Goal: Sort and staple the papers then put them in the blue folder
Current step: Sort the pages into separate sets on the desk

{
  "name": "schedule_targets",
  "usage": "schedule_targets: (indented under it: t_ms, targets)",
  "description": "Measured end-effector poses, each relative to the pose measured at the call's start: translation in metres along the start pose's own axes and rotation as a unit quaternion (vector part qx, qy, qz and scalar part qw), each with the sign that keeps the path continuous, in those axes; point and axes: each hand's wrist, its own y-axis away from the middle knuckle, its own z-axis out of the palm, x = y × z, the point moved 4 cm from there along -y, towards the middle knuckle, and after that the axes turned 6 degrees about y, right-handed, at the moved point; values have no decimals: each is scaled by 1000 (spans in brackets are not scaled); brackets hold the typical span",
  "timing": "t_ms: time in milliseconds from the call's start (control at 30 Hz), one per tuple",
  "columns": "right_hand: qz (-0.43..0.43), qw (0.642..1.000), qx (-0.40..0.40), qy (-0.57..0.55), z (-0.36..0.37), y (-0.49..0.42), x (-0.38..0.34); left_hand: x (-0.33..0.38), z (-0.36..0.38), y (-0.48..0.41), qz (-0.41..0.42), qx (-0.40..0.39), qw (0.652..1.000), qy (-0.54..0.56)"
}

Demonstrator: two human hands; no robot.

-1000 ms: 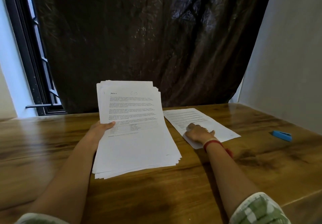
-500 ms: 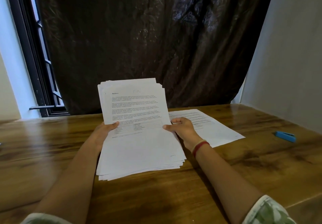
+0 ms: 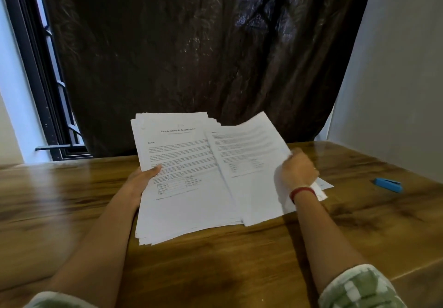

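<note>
green-and-white patterned sleeves [image 3: 359, 288] at the bottom edge, both forearms bare, reaching forward over the glossy brown wooden bench [image 3: 72, 200]. stack of white printed paper sheets [image 3: 187, 207] sits dead centre: near edge down on the bench and fanned a bit, far edge tipped up toward me. left grip [image 3: 143, 178] is clamped on the stack's left edge, thumb on top of the front page, fingers hidden underneath. front page shows a centred heading, paragraphs and a small table low down; text too blurred to read properly. right grip [image 3: 296, 171] is clenched on the right edge of a single white printed sheet [image 3: 247, 164], pinching it. that sheet is raised and angled, its left edge lying across the right half of the stack; it is motion-blurred. thin red band [image 3: 302, 191] round my right wrist. just beyond that wrist the corner of a flat white sheet [image 3: 323, 185] pokes out on the bench; the rest is hidden by the raised sheet and my grip. small blue plastic stapler [image 3: 388, 185] lies on the bench well to the right, apart from all the paper, nothing touching it. far side: dark brown crinkled curtain [image 3: 203, 56] hangs behind the bench, black-framed window [image 3: 36, 80] at left, plain white wall [image 3: 395, 80] at right.
</note>
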Motion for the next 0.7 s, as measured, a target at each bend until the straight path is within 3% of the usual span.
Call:
schedule_targets:
  t_ms: [233,367,600,700]
  targets:
    - [51,991,15,120,8,-24,41,-3,-8,-6,-14,-12,999,28]
    - [4,988,-10,157,21,-27,35,-4,-12,-7,-16,-13,999,27]
    - [-50,984,26,170,27,-34,23,-4,-17,-11,-21,-12,998,50]
    - [-120,976,-18,183,31,-18,-6,-3,-16,-9,-18,-9,999,43]
